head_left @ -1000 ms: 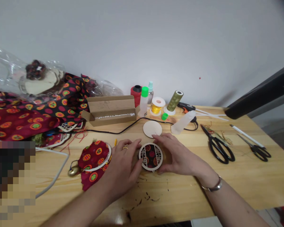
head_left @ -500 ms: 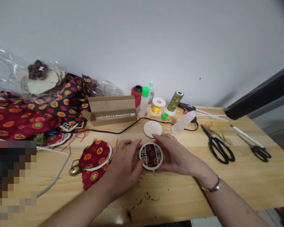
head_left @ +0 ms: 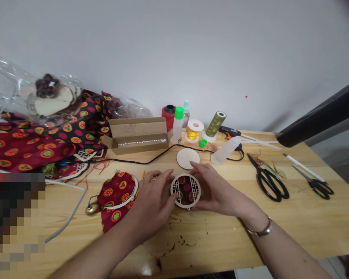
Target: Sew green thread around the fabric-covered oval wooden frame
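Observation:
A round wooden lattice disc (head_left: 185,190) backed with dark red patterned fabric lies flat on the wooden table (head_left: 279,224). My left hand (head_left: 151,201) curls round its left rim, a ring on one finger. My right hand (head_left: 218,190) grips its right rim, fingers bent over the top edge. Just behind the disc lies a plain wooden disc (head_left: 187,158). To the left of my left hand sits a red patterned fabric piece on a wooden ring (head_left: 118,195) with a small brass bell (head_left: 91,209).
Two black scissors (head_left: 268,179) (head_left: 315,182) lie at the right. A glue gun (head_left: 229,133), thread spools (head_left: 215,124), glue bottles (head_left: 177,124), an open cardboard box (head_left: 136,135) and a black cable line the back. Patterned fabric (head_left: 31,143) and plastic bags pile at the left.
Both hands have stayed on the lattice disc; the view has shifted slightly, and the disc sits almost where it was.

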The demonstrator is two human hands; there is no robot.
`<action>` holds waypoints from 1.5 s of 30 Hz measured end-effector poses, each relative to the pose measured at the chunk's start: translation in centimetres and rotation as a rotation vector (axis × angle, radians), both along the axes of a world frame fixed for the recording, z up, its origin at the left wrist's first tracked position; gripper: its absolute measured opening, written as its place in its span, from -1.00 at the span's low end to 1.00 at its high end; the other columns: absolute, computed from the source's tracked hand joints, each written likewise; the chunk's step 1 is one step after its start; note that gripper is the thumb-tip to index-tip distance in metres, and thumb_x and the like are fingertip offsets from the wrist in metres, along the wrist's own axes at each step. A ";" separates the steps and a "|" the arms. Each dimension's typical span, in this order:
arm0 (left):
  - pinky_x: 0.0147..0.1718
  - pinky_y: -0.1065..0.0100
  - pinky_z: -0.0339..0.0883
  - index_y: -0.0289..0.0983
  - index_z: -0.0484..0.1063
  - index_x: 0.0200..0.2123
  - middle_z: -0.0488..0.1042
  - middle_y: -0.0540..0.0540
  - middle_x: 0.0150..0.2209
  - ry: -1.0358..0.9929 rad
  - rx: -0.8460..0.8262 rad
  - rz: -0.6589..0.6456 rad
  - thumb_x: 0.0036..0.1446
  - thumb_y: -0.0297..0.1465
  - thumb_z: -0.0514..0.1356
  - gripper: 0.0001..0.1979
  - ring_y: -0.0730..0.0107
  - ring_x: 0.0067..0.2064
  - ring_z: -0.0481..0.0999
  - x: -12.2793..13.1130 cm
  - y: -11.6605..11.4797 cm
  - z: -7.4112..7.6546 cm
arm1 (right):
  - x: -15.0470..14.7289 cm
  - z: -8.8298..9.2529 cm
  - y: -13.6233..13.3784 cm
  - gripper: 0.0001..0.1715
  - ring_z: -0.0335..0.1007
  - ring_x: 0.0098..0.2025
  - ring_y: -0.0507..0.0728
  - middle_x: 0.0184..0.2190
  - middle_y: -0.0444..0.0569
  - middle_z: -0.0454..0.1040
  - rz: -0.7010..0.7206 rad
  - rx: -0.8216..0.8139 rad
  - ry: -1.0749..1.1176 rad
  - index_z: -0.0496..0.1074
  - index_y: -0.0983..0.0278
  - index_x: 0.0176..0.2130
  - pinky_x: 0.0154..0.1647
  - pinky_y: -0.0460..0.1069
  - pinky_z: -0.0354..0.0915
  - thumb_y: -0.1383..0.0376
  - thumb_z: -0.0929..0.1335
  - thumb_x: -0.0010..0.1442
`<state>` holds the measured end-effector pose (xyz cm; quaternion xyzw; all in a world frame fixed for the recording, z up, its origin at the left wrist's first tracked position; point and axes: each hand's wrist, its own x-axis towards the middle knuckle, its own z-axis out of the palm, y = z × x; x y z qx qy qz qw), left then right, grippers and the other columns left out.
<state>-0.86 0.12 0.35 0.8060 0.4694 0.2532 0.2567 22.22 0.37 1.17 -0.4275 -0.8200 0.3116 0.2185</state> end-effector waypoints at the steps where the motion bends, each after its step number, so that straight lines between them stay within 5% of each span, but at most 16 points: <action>1: 0.01 -0.04 0.24 -0.32 0.17 0.12 0.44 -0.24 -0.02 -0.015 -0.008 0.013 0.13 -0.46 0.11 -0.54 0.08 0.06 0.28 0.0 0.0 0.1 | 0.0 0.0 0.0 0.11 0.15 0.12 0.25 0.09 0.10 0.18 0.000 0.004 0.008 -0.17 0.13 0.30 0.15 0.20 0.17 0.16 0.49 0.00; 5: 0.07 -0.03 0.20 -0.32 0.20 0.11 0.36 -0.29 0.07 -0.126 -0.075 0.085 0.12 -0.39 0.14 -0.54 0.07 0.11 0.29 -0.1 0.0 0.4 | -0.2 0.3 0.0 0.11 0.16 0.12 0.24 0.08 0.07 0.20 -0.002 0.032 0.040 -0.20 0.09 0.30 0.14 0.19 0.18 0.19 0.48 0.01; 9: 0.05 0.03 0.27 -0.26 0.19 0.12 0.37 -0.27 0.10 -0.461 -0.387 0.120 0.11 -0.32 0.19 -0.50 0.12 0.08 0.39 -0.1 -0.1 0.3 | -0.4 0.4 -0.1 0.14 0.13 0.12 0.23 0.08 0.05 0.19 -0.016 0.097 0.094 -0.23 0.06 0.30 0.17 0.19 0.15 0.21 0.49 -0.01; 13: -0.02 0.17 0.36 -0.27 0.31 0.02 0.50 -0.20 0.00 -0.796 -0.733 0.079 0.06 -0.35 0.26 -0.56 0.18 0.02 0.47 0.0 0.3 0.4 | -0.5 0.5 -0.4 0.13 0.12 0.13 0.24 0.08 0.06 0.19 -0.019 0.148 0.131 -0.24 0.06 0.30 0.17 0.19 0.14 0.23 0.49 0.01; 18: -0.16 0.32 0.42 -0.25 0.50 -0.09 0.62 -0.10 -0.18 -0.899 -0.961 0.088 0.04 -0.36 0.31 -0.68 0.27 -0.16 0.57 -0.1 0.8 1.0 | -0.8 0.6 -0.5 0.09 0.12 0.10 0.24 0.07 0.07 0.21 0.011 0.184 0.134 -0.21 0.09 0.30 0.14 0.19 0.17 0.23 0.47 0.03; 24: -0.28 0.46 0.42 -0.24 0.54 -0.11 0.65 -0.07 -0.28 -0.943 -1.023 0.099 0.04 -0.40 0.31 -0.71 0.41 -0.31 0.59 -0.1 0.9 1.1 | -1.0 0.9 -0.6 0.04 0.12 0.10 0.21 0.07 0.05 0.26 0.042 0.210 0.110 -0.18 0.12 0.29 0.16 0.15 0.15 0.23 0.46 0.06; 29: -0.28 0.45 0.43 -0.20 0.55 -0.12 0.65 -0.05 -0.27 -0.956 -1.000 0.082 0.04 -0.41 0.31 -0.72 0.40 -0.29 0.59 -0.1 0.7 1.4 | -0.5 1.0 -0.7 0.18 0.12 0.14 0.25 0.15 0.14 0.16 0.000 0.113 0.146 -0.08 0.21 0.27 0.15 0.13 0.16 0.10 0.54 -0.13; 37: -0.14 0.40 0.40 -0.14 0.52 -0.06 0.61 -0.04 -0.13 -0.857 -0.880 -0.114 0.11 -0.44 0.25 -0.70 0.33 -0.13 0.57 0.0 0.1 1.5 | -0.5 0.6 -0.4 -0.60 0.38 -0.26 0.07 -0.28 -0.01 0.47 -0.105 0.077 0.292 0.38 0.27 -0.06 -0.20 -0.02 0.32 0.18 0.42 0.11; 45: -0.13 0.43 0.37 -0.11 0.51 -0.06 0.60 -0.01 -0.09 -0.726 -0.803 -0.184 0.15 -0.42 0.20 -0.72 0.35 -0.10 0.55 0.2 -0.1 1.5 | -1.0 1.2 -0.6 -0.80 0.31 -0.44 0.02 -0.49 -0.08 0.44 -0.097 0.109 0.244 0.47 0.33 -0.30 -0.39 -0.08 0.24 0.21 0.38 0.16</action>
